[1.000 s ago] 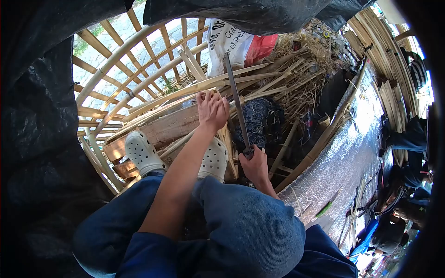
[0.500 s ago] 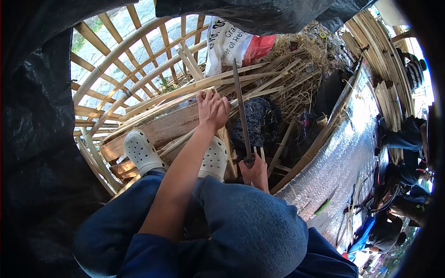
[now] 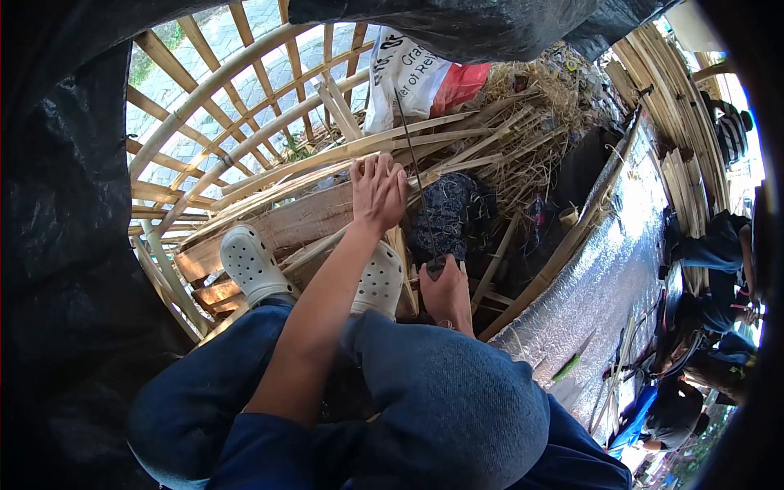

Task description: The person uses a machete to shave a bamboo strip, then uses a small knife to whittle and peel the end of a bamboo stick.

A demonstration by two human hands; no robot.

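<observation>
My right hand is closed around the dark handle of a machete. Its long, thin blade points up and away from me, turned nearly edge-on, and passes just right of my left hand. The fingers of that left hand are curled over a bamboo strip, near where it meets a thick wooden plank. How much of the strip lies inside the grip is hidden by the back of the hand. A dark blue patterned cloth lies behind the blade.
A bamboo lattice curves along the left. Split bamboo and straw pile up ahead, with a white and red sack. On the right are a silver foil sheet, a green-handled knife and other people.
The machete blade has rolled from showing its broad side to nearly edge-on, and its tip has swung left. My left hand stays almost in place.
</observation>
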